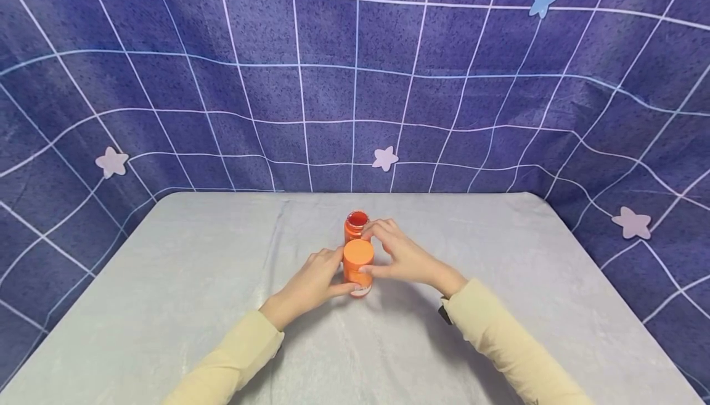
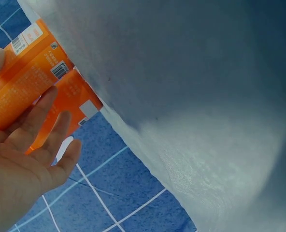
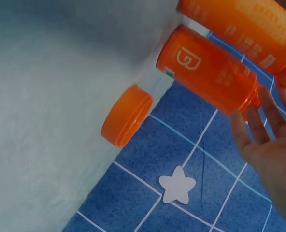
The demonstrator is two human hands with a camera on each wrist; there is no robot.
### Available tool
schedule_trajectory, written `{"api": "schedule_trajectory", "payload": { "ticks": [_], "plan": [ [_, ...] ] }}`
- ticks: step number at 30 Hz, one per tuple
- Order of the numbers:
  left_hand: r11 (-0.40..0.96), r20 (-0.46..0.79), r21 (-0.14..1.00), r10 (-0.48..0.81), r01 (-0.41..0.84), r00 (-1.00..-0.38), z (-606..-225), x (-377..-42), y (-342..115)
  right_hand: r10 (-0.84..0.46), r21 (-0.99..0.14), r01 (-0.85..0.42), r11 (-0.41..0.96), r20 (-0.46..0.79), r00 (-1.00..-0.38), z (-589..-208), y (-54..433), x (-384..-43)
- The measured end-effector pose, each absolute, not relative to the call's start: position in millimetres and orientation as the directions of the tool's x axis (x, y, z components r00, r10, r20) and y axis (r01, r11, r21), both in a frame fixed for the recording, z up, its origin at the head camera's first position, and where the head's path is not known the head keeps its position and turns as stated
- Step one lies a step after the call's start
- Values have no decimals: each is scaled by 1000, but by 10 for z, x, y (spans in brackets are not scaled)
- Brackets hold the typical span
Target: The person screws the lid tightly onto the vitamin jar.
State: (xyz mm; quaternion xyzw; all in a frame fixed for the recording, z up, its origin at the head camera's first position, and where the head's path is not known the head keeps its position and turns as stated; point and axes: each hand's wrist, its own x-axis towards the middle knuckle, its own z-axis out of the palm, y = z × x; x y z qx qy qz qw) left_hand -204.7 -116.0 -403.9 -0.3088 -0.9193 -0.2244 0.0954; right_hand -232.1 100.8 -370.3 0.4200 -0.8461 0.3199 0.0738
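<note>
An orange bottle (image 1: pixel 355 277) with its orange cap (image 1: pixel 358 251) on stands upright at the table's middle. My left hand (image 1: pixel 313 282) grips its body, thumb in front and fingers at the side and behind. Around the cap, my right hand (image 1: pixel 407 258) has its thumb in front and its fingers behind; the exact contact is partly hidden. Just behind stands a second orange bottle (image 1: pixel 353 230), uncapped, its mouth showing. A loose orange cap (image 3: pixel 127 116) lies on the table in the right wrist view, hidden in the head view.
A pale grey cloth covers the table (image 1: pixel 211 257). Behind and beside it hangs a blue curtain (image 1: pixel 327 90) with a grid of light lines and star shapes.
</note>
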Motion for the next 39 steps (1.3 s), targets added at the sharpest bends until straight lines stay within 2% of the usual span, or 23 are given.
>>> {"api": "schedule_trajectory", "payload": {
  "ticks": [13,19,29,39],
  "plan": [
    [706,306,357,530,611,-791,-4036,-2062,-1173,-632,-440,-767,468,439,-638,-3741,986,-2317],
    [701,309,370,527,610,-792,-4032,-2064,-1165,-681,-439,-781,444,402,-613,-3726,1018,-2339],
    [704,293,383,521,597,-802,-4018,-2051,-1162,-743,-534,-746,397,290,-603,-3641,1065,-2359],
    [704,292,379,525,601,-799,-4029,-2042,-1170,-763,-493,-790,364,328,-556,-3627,1072,-2387]
  ]
}}
